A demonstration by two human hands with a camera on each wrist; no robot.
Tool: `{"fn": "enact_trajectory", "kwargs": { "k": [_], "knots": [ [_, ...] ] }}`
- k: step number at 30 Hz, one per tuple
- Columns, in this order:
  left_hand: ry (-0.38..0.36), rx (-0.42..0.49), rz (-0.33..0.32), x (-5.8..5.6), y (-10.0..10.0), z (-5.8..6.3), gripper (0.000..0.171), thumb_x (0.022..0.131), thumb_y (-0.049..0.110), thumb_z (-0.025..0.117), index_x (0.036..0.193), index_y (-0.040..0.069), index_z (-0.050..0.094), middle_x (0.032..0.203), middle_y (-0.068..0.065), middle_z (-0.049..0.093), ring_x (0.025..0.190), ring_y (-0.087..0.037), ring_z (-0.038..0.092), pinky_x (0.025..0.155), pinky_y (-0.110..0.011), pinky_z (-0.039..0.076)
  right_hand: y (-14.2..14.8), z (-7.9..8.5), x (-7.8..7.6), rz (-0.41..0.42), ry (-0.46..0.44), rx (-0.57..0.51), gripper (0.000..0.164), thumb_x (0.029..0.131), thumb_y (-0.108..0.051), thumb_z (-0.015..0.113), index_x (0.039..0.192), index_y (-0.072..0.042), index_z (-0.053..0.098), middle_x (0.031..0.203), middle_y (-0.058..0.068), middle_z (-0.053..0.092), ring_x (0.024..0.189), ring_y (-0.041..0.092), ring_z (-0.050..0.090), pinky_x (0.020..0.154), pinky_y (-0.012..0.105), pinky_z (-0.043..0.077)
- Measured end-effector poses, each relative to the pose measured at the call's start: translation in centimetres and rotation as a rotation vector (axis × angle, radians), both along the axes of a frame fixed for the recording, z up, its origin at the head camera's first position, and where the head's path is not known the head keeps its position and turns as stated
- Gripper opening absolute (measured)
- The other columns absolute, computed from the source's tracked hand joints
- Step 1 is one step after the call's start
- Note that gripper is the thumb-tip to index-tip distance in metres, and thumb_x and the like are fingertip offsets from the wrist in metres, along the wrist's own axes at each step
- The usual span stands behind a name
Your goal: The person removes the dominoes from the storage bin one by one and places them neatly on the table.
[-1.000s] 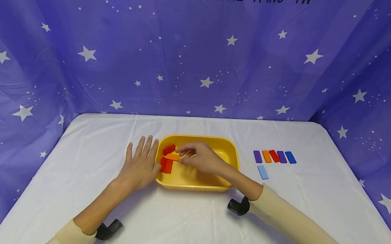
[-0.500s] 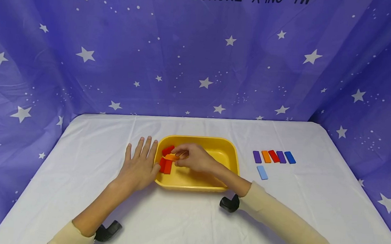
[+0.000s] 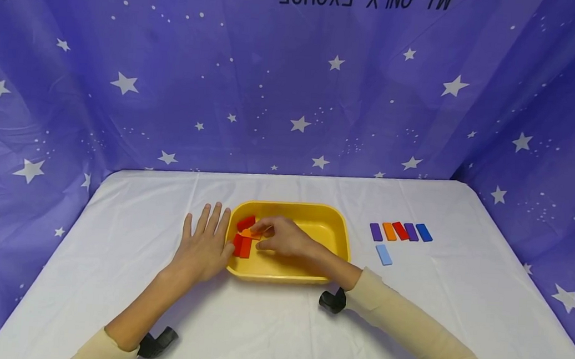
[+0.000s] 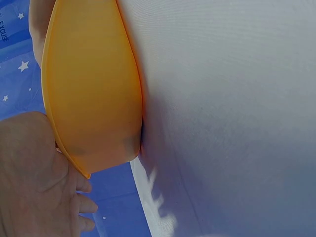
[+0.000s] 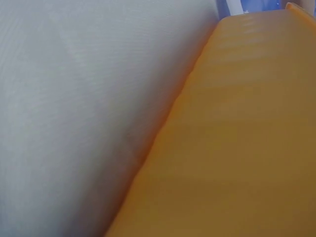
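Note:
My left hand (image 3: 204, 251) rests beside the yellow tray (image 3: 285, 278), fingers straight and spread, thumb over its left rim. In the left wrist view, the left palm (image 4: 29, 177) is against the tray's rim. Inside the tray, my right hand (image 3: 285, 236) reaches left, with its index fingertip at an orange domino-like tile (image 3: 251, 234) and its thumb apart, lower down. The orange tile lies among red tiles: one red tile (image 3: 246, 223) behind it and two side by side in front, including a nearer red tile (image 3: 245, 248). The right wrist view shows only the tray's outer wall (image 5: 237, 138) and cloth.
Right of the tray, several tiles stand in a row on the white cloth (image 3: 277, 329), including an orange tile (image 3: 389, 231) and a dark blue tile (image 3: 424, 232). A light blue tile (image 3: 384, 254) lies in front of them. A purple starry curtain (image 3: 254, 88) encloses the table.
My right hand has shifted slightly left inside the tray, onto the orange tile, which has turned and moved a little left. The left hand stays in place.

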State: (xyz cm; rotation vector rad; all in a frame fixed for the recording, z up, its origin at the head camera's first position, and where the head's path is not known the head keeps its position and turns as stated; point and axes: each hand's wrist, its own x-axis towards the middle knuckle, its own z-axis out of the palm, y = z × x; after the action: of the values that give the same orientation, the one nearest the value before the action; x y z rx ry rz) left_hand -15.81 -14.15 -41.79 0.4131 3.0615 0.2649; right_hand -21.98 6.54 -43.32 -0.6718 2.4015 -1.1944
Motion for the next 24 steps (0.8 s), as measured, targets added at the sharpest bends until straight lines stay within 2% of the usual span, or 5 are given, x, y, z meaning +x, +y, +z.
{"fn": "enact_trajectory", "kwargs": {
  "k": [6, 16, 24],
  "knots": [
    [0.007, -0.001, -0.002, 0.01, -0.04, -0.03, 0.069, 0.100, 0.029, 0.045, 0.157, -0.003, 0.021, 0.162, -0.025, 0.014, 0.149, -0.044, 0.004, 0.113, -0.067, -0.002, -0.13, -0.18, 0.06, 0.010, 0.004, 0.053, 0.034, 0.085, -0.005, 0.076, 0.118, -0.007, 0.072, 0.109, 0.002, 0.070, 0.101, 0.021, 0.061, 0.093, 0.029, 0.049],
    [-0.015, -0.002, 0.001, -0.04, -0.07, -0.40, 0.071, 0.101, 0.031, 0.045, 0.157, -0.003, 0.018, 0.163, -0.025, 0.011, 0.149, -0.043, 0.000, 0.113, -0.066, -0.005, -0.13, -0.13, 0.00, 0.000, 0.016, 0.083, 0.032, 0.085, -0.004, 0.075, 0.117, -0.008, 0.072, 0.108, 0.000, 0.069, 0.098, 0.019, 0.060, 0.090, 0.028, 0.049],
    [-0.006, -0.005, -0.003, -0.09, -0.03, -0.40, 0.071, 0.100, 0.031, 0.045, 0.157, -0.003, 0.019, 0.163, -0.025, 0.011, 0.149, -0.044, 0.002, 0.113, -0.066, -0.004, -0.10, -0.16, -0.22, -0.031, 0.068, 0.113, 0.034, 0.085, -0.002, 0.075, 0.117, -0.008, 0.072, 0.104, -0.001, 0.068, 0.099, 0.018, 0.059, 0.092, 0.029, 0.048]
  ]
}}
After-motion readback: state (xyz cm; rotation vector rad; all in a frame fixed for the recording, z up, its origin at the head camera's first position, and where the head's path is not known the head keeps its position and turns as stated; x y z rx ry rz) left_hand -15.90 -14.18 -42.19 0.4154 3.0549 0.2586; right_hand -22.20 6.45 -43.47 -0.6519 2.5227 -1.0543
